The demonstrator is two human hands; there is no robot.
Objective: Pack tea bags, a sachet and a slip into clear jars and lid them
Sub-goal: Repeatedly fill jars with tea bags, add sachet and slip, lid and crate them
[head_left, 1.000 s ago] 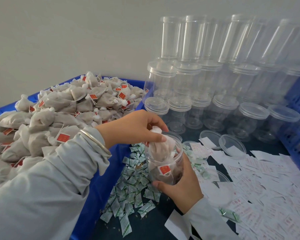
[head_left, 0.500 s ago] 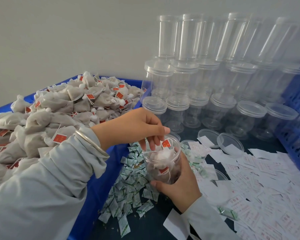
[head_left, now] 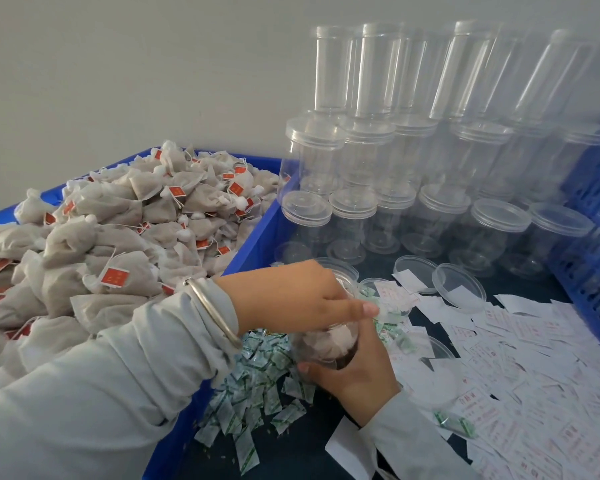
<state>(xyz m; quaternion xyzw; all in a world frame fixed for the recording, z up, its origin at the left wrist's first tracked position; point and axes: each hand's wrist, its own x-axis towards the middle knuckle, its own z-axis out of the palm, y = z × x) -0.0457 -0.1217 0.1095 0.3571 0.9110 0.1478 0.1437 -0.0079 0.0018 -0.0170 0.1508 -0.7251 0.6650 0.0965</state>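
A clear jar (head_left: 321, 349) part-filled with tea bags stands low in the middle, over the sachet pile. My right hand (head_left: 359, 374) grips it from the near side, fingers wrapped round its wall. My left hand (head_left: 291, 299) lies over the jar's mouth and presses down on the bags, one finger stretched out to the right. The jar's rim is hidden under that hand. Loose tea bags (head_left: 118, 237) with red tags are heaped in a blue bin (head_left: 253, 233) on the left. Green-and-white sachets (head_left: 257, 396) and white printed slips (head_left: 520, 362) lie on the dark surface.
Empty lidded jars (head_left: 395, 202) are stacked several rows high at the back. Two loose lids (head_left: 459, 287) lie in front of them, with open jars near my left hand. A blue lattice crate (head_left: 596, 220) walls off the right side.
My left hand has gone from pinching a tea bag above the jar to pushing it in, and now lies flat across the mouth. The jar has sunk slightly lower.
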